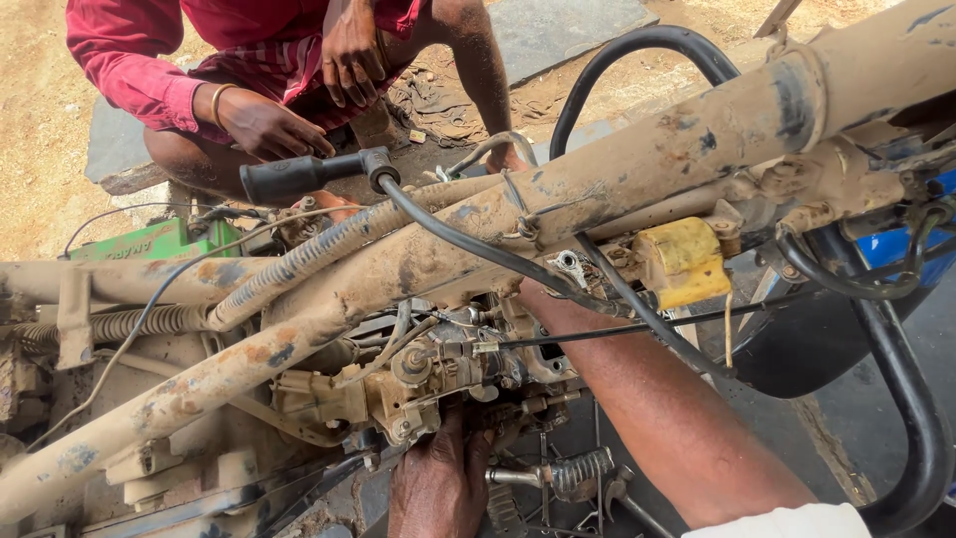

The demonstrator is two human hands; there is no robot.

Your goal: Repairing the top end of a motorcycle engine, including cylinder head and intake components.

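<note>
The left hand [438,483] reaches up from the bottom edge beneath the carburettor [438,374], its grimy fingers [460,438] pressed against the underside of that dirt-caked metal body; whether they clamp a part or only touch it cannot be told, since the fingertips vanish into the linkage. The right forearm [657,399] runs in from the lower right, passing under the frame tube, and the right hand itself is hidden behind the engine parts, so its grip cannot be told either.

The carburettor sits low in the middle of the view, tucked just under the main frame tube [558,194], a long mud-coated, rust-patched pipe slanting from lower left to upper right. A black cable [468,244] drapes over that tube, running from a black rubber-capped fitting [299,174] at upper left. A yellow plastic housing [685,261] hangs from the tube's underside to the right. Just right of the left hand, a coil spring on a rod [568,473] points sideways. A black curved tube [637,45] arcs over the frame and down the right edge.

Behind the frame another person in a red shirt [129,60] squats, one hand [269,130] near the capped fitting, the other hand [351,55] resting by the knee. A green box [159,242] lies at left.
</note>
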